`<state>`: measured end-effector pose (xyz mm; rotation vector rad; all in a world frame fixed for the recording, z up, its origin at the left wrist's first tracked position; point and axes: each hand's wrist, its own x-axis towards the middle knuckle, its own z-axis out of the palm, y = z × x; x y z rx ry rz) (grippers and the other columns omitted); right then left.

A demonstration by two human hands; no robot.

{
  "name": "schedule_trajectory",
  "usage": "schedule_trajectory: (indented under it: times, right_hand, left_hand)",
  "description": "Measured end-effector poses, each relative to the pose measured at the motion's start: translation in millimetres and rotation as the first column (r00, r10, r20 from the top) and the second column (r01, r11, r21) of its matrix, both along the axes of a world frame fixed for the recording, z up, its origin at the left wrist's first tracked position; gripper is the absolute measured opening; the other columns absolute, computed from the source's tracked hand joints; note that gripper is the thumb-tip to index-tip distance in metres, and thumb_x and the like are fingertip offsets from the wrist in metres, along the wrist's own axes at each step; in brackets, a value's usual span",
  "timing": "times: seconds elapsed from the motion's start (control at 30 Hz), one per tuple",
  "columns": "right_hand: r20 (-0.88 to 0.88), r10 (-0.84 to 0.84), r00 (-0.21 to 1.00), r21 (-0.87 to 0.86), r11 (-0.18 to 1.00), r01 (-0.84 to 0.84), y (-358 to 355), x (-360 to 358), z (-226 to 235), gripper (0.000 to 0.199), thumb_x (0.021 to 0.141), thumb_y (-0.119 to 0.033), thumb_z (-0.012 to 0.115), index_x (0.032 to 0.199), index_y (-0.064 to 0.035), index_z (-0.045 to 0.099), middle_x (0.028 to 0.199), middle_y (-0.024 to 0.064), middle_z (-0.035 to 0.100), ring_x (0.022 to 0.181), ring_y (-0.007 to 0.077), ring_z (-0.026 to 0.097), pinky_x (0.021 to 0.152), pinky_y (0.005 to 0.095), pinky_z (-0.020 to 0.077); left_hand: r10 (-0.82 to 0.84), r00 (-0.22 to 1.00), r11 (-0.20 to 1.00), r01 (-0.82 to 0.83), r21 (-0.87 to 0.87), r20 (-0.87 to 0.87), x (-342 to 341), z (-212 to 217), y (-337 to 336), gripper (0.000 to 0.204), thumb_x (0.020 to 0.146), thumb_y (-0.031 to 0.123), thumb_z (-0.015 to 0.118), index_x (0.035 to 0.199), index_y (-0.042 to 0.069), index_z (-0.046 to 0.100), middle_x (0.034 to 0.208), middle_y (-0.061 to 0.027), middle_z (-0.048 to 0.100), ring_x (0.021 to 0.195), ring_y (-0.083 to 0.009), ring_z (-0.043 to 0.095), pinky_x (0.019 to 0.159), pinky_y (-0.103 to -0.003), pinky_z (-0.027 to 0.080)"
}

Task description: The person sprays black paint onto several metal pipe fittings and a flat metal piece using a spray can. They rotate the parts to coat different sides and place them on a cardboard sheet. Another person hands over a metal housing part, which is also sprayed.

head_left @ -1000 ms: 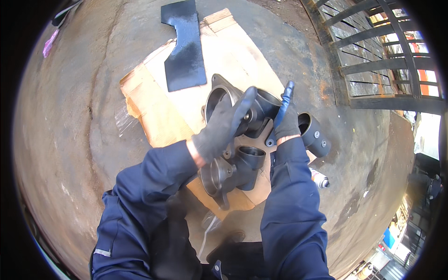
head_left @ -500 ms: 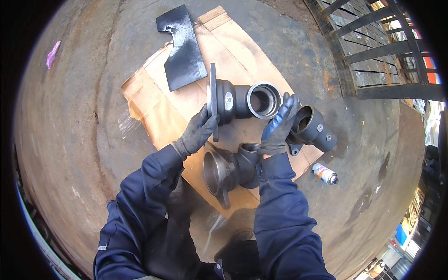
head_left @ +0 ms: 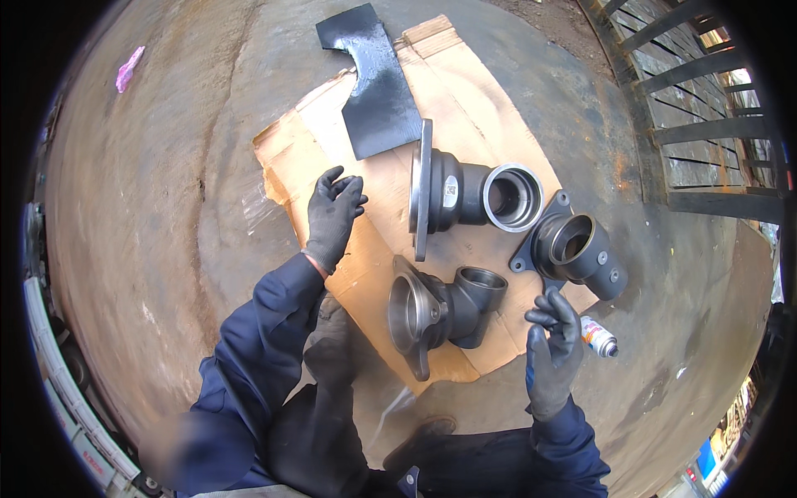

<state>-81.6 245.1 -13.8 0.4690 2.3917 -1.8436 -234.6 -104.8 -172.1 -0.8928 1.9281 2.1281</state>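
Observation:
A large black flanged pipe fitting (head_left: 473, 195) lies on its side on a cardboard sheet (head_left: 320, 162), its bright machined mouth facing up. My left hand (head_left: 334, 217), in a dark glove, hovers apart from its flange, fingers loosely bent and holding nothing. Nearer me rests a second black fitting (head_left: 469, 307), with a wide round opening and a short upright branch. To the right is a third black fitting (head_left: 573, 245) with a lugged flange and two plugs in its side. Just below it my gloved right hand (head_left: 552, 357) is off the parts, fingers half curled, spread and bare of any object.
A cut black plate (head_left: 378, 104) overlaps the cardboard's far left edge. Beside the right hand, a spray can (head_left: 599, 337) lies on the floor. Black metal bars (head_left: 706, 133) stand at the far right, and a pink scrap (head_left: 129, 69) lies far left.
Both hands have let go of the large flanged fitting. My left hand has drawn away from its flange; my right has moved down and right, toward the spray can. The view has shifted.

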Motion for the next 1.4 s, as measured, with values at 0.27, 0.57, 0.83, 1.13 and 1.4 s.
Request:
schedule_trajectory:
  times: [0.27,0.57,0.83,1.13,1.4]
  right_hand:
    - [-0.021,-0.338,0.941,-0.017,0.941,0.337,17.3,46.8,18.8,0.048,0.109,-0.012,0.061,0.152,0.0053,0.054,0.132,0.0184,0.068,0.112,0.0220,0.071,0.104,0.0392,0.0553]
    - [-0.098,-0.682,0.725,0.393,0.642,0.658,155.9,166.9,8.0,0.053,0.113,-0.034,0.061,0.154,-0.0009,0.056,0.139,0.0176,0.067,0.113,0.0266,0.070,0.106,0.0410,0.0563]
    - [0.368,-0.796,0.480,0.131,0.555,0.821,253.3,249.7,-119.3,0.079,0.107,-0.044,0.071,0.172,-0.0208,0.031,0.168,0.0165,0.043,0.146,0.0405,0.051,0.117,0.0514,0.0473]
    - [-0.057,-0.631,0.773,0.380,0.703,0.602,266.7,191.6,-195.1,0.092,0.099,-0.020,0.085,0.171,-0.0061,0.030,0.165,0.0178,0.045,0.150,0.0324,0.048,0.121,0.0428,0.0448]
    - [-0.197,-0.669,0.717,0.323,0.646,0.692,292.0,161.2,-227.2,0.065,0.101,-0.023,0.085,0.153,0.0007,0.054,0.142,0.0129,0.063,0.126,0.0223,0.064,0.108,0.0354,0.0539]
  left_hand:
    - [-0.176,0.946,0.765,0.305,-0.567,0.272,-75.9,-11.9,7.9,0.112,0.091,0.043,0.088,0.167,-0.009,0.025,0.108,-0.0193,0.076,0.070,-0.0178,0.072,0.059,-0.031,0.058]
    - [-0.011,0.992,0.973,-0.019,0.230,0.129,-93.3,-20.6,-5.0,0.029,0.099,0.020,0.083,0.122,0.007,0.070,0.085,0.0046,0.062,0.066,-0.0071,0.057,0.071,-0.032,0.063]
    - [-0.037,0.963,0.992,0.067,0.105,-0.268,-32.1,47.9,-55.4,0.020,0.106,0.017,0.073,0.121,0.005,0.071,0.099,-0.0006,0.073,0.086,-0.0099,0.070,0.084,-0.035,0.065]
    - [-0.126,0.941,0.986,0.086,-0.141,-0.313,56.9,127.9,-34.8,0.038,0.101,0.019,0.078,0.129,-0.006,0.070,0.109,-0.0092,0.077,0.090,-0.0158,0.074,0.079,-0.033,0.065]
    - [-0.189,0.935,0.975,0.143,-0.170,-0.300,77.4,135.3,3.0,0.032,0.103,0.005,0.074,0.133,-0.003,0.066,0.109,-0.0050,0.074,0.087,-0.0087,0.067,0.072,-0.028,0.058]
